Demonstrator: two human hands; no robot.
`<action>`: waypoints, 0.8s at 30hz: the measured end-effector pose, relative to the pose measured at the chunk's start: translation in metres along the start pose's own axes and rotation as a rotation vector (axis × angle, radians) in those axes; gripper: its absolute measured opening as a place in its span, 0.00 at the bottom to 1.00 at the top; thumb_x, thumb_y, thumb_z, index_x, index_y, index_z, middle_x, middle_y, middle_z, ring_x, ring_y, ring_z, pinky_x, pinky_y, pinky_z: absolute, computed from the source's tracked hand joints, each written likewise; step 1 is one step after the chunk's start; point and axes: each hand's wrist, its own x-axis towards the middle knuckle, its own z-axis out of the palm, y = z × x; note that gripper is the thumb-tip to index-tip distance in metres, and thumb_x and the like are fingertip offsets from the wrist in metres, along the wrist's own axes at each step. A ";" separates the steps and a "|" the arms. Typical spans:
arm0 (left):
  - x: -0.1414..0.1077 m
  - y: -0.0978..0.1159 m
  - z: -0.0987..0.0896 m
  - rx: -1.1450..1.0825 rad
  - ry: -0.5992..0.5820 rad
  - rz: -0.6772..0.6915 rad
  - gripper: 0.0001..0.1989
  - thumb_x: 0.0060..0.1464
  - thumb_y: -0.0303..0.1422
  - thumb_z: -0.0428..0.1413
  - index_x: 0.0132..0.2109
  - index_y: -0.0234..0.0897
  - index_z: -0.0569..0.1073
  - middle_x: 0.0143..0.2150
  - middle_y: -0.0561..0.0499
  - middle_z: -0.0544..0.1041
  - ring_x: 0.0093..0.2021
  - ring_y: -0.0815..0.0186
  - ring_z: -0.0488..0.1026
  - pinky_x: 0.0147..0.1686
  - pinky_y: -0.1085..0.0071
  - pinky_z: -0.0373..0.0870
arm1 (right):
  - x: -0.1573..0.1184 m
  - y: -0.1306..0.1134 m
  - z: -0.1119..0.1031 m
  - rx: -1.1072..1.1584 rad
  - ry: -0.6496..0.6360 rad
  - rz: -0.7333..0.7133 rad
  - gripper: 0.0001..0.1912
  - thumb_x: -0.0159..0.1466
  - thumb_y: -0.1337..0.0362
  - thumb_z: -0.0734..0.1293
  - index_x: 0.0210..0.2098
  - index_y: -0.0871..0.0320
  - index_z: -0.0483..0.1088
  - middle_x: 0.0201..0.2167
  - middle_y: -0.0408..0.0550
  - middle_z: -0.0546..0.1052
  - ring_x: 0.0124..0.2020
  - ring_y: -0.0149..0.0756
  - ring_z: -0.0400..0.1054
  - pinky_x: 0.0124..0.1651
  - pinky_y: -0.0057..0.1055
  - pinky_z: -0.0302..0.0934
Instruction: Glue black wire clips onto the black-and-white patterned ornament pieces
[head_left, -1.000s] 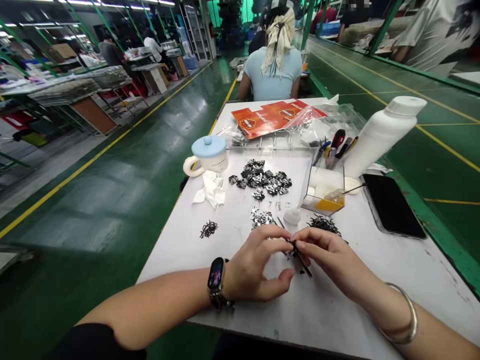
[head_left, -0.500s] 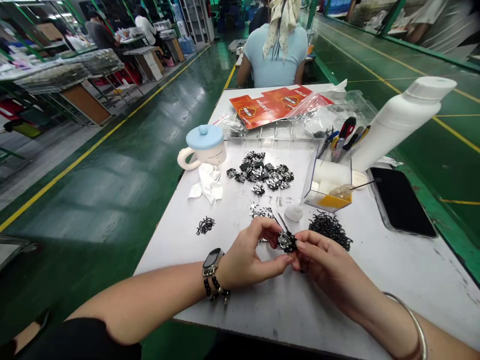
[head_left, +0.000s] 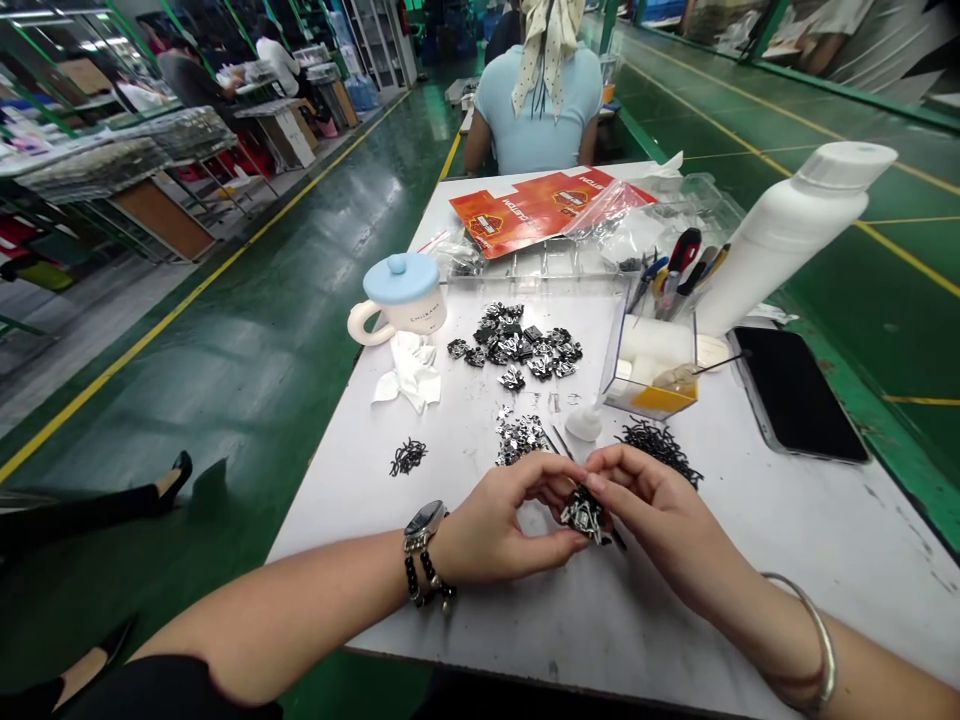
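Observation:
Both my hands meet over the white table top (head_left: 337,530) near its front edge. My left hand (head_left: 502,530) and my right hand (head_left: 652,510) pinch a small black-and-silver metal charm (head_left: 583,515) between their fingertips. A thin dark rod (head_left: 559,442) lies just beyond the fingers, partly hidden by them. Farther off lies a heap of similar charms (head_left: 514,345), with a smaller silver heap (head_left: 519,440) nearer my hands. Loose black bits form a pile (head_left: 658,450) past my right hand and a small clump (head_left: 408,458) to the left.
Around the heaps stand a blue-lidded mug (head_left: 397,295), a tissue (head_left: 405,372), a clear box with foam (head_left: 649,365), a tall white bottle (head_left: 780,235), a phone (head_left: 799,395), hand tools (head_left: 679,285) and orange printed cards (head_left: 536,210). A co-worker (head_left: 536,110) sits beyond the table.
The charm has dropped lower between my fingers and turned slightly. My hands have drawn closer around it. The whole view has shifted a little as my head moved.

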 end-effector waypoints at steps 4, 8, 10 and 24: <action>0.001 0.000 0.000 -0.024 0.042 -0.093 0.17 0.51 0.28 0.59 0.48 0.34 0.67 0.37 0.47 0.73 0.37 0.68 0.72 0.40 0.68 0.73 | 0.004 0.002 -0.007 -0.190 0.014 -0.147 0.13 0.64 0.55 0.64 0.44 0.54 0.62 0.30 0.43 0.70 0.32 0.32 0.66 0.35 0.30 0.60; -0.001 0.000 0.001 -0.035 0.035 -0.119 0.15 0.48 0.28 0.60 0.43 0.34 0.66 0.35 0.50 0.71 0.34 0.70 0.70 0.36 0.71 0.71 | 0.005 0.002 -0.009 -0.267 -0.030 -0.228 0.13 0.65 0.56 0.63 0.47 0.52 0.60 0.32 0.43 0.71 0.36 0.33 0.66 0.40 0.32 0.60; -0.001 0.000 0.002 -0.014 0.051 -0.124 0.15 0.48 0.28 0.60 0.42 0.34 0.66 0.36 0.51 0.70 0.34 0.70 0.69 0.36 0.72 0.70 | 0.005 0.001 -0.007 -0.238 -0.044 -0.220 0.14 0.65 0.56 0.63 0.47 0.52 0.60 0.33 0.44 0.70 0.36 0.33 0.66 0.40 0.32 0.61; -0.001 -0.005 0.004 0.109 0.100 -0.060 0.18 0.44 0.29 0.60 0.46 0.31 0.72 0.37 0.46 0.74 0.33 0.67 0.70 0.36 0.70 0.72 | 0.014 0.009 -0.012 -0.164 -0.045 -0.144 0.22 0.56 0.53 0.70 0.44 0.56 0.61 0.32 0.47 0.73 0.28 0.33 0.69 0.31 0.30 0.67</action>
